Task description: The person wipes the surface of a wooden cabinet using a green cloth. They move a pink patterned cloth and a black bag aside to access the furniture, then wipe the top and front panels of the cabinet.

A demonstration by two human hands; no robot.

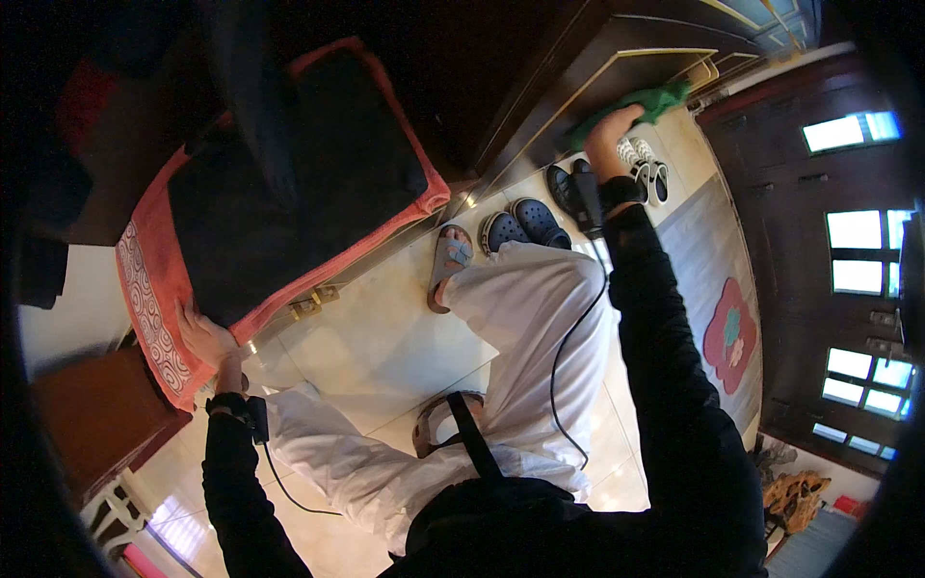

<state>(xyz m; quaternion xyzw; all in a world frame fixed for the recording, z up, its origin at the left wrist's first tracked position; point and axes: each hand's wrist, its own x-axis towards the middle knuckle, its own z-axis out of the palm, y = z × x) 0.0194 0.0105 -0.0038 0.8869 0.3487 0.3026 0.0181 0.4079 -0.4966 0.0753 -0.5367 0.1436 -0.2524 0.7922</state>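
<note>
My right hand is stretched out at the upper right, gripping a green cloth against the dark cabinet's side panel. The hand covers part of the cloth. On the left, my left hand lies flat on a coral-red towel with a swirl-patterned border, near the front corner of a cabinet top. A black flat rectangular piece lies over the towel, just beyond my fingers. Each wrist carries a black strap with a small device and a cable.
Dark blue clogs, black shoes and white-and-black footwear stand on the tiled floor along the cabinet. A brass-coloured latch sits on its front. A pink flower-shaped mat lies before a dark door. Lower left is a brown wooden piece.
</note>
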